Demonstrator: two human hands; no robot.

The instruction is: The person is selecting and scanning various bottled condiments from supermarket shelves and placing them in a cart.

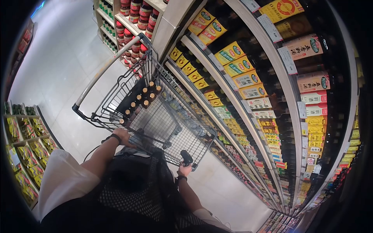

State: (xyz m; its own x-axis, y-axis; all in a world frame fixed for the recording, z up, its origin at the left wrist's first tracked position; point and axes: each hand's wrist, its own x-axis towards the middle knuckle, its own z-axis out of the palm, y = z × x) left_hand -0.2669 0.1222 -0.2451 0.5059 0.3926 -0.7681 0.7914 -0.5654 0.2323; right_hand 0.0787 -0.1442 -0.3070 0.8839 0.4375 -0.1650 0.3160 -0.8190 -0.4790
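My left hand (pixel 122 136), a black band on its wrist, grips the near end of a wire shopping cart (pixel 155 116). My right hand (pixel 185 169) is closed around the cart's black handle grip (pixel 187 157). Several dark bottles with brown caps (pixel 142 99) stand in a cluster inside the basket, toward its far left side. The rest of the basket floor shows bare wire. A grey bar (pixel 107 68) runs along the cart's far end.
Long shelves of dark sauce bottles with yellow labels (pixel 237 66) run close along the cart's right side. Jars with red lids (pixel 134 15) fill a shelf unit ahead. Packaged goods (pixel 27 155) sit on a low shelf at left. Pale tiled floor (pixel 62 58) stretches ahead.
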